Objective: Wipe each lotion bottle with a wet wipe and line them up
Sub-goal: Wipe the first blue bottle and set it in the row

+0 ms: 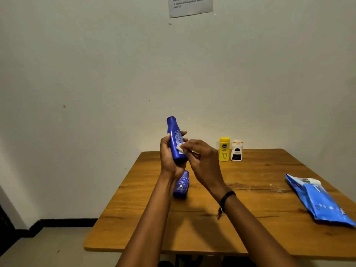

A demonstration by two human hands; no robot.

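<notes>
The left hand (169,157) has the blue lotion bottle (176,140) up off the surface (202,232), just left of the frame's centre, with fingers and thumb wrapped round its lower half. The bottle's long axis runs close to vertical and leans a touch, so the top end points to the upper left and the rounded lower end sits in the palm. Its printed back label faces the camera.

In comes the right hand (202,160), pinching a small white wet wipe (180,148) at the fingertips, and the wipe is pressed right on the bottle's side, low on the label. There's a dark wristband (227,197) on that right wrist.

Down below the raised bottle, a second blue bottle (182,185) is on the surface with its label toward the camera. It is partly hidden behind the left wrist, so I can't tell how it rests.

Back at the far edge by the wall, a yellow bottle (224,149) and a white bottle (237,150) stand upright, just beside each other. At the right of the frame a blue wipe pack (319,203) lies flat, with a white sheet poking out of its far end. A printed paper (190,5) hangs on the wall at the top.
</notes>
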